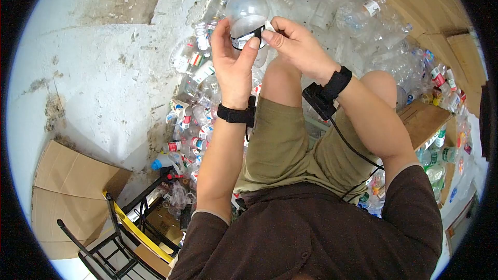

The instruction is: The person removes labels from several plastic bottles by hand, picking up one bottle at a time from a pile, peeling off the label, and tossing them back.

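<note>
Dark brown shirt (290,233) filling bottom centre. Left hand (233,65) gripping clear bottle (247,8), top centre of frame; right hand (301,49) pinching its label (242,40). Loose plastic bottles (358,18) piling across upper right.

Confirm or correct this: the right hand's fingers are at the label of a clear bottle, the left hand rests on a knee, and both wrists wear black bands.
Wrong about the left hand: the head view shows it up holding the clear bottle, not resting on a knee. The rest of the statement stands.
</note>
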A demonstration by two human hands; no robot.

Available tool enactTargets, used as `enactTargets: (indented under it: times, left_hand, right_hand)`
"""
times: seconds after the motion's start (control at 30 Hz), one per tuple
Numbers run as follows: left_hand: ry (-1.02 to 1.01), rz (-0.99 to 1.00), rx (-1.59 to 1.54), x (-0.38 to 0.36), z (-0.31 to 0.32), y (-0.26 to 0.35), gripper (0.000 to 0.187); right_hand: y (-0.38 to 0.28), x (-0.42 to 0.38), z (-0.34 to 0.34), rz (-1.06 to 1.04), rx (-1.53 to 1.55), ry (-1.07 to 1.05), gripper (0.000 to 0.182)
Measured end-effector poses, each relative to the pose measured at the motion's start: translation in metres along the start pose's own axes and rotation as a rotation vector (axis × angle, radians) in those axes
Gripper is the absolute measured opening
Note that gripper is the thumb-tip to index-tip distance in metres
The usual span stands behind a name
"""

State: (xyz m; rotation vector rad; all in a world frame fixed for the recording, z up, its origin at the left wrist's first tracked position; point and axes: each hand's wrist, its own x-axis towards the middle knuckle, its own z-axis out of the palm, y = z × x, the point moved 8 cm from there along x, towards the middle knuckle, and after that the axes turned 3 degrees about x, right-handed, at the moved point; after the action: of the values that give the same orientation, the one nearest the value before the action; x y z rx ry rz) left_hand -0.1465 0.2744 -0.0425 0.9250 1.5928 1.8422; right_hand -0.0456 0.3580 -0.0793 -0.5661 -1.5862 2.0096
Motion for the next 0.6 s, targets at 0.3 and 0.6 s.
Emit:
enactTargets:
  times: [0.3, 0.6]
  left_hand:
    - [-0.22, -0.493, -0.734, -0.005, -0.008, -0.019, 0.07]
    - [-0.58, -0.833, -0.248, -0.054, -0.034, -0.01, 0.097]
  right_hand:
    - [0.01, -0.005, -0.005, 0.229, 0.623, 0.11, 0.015]
    - [0.035, 0.005, -0.048, 0.181, 0.3, 0.519, 0.015]
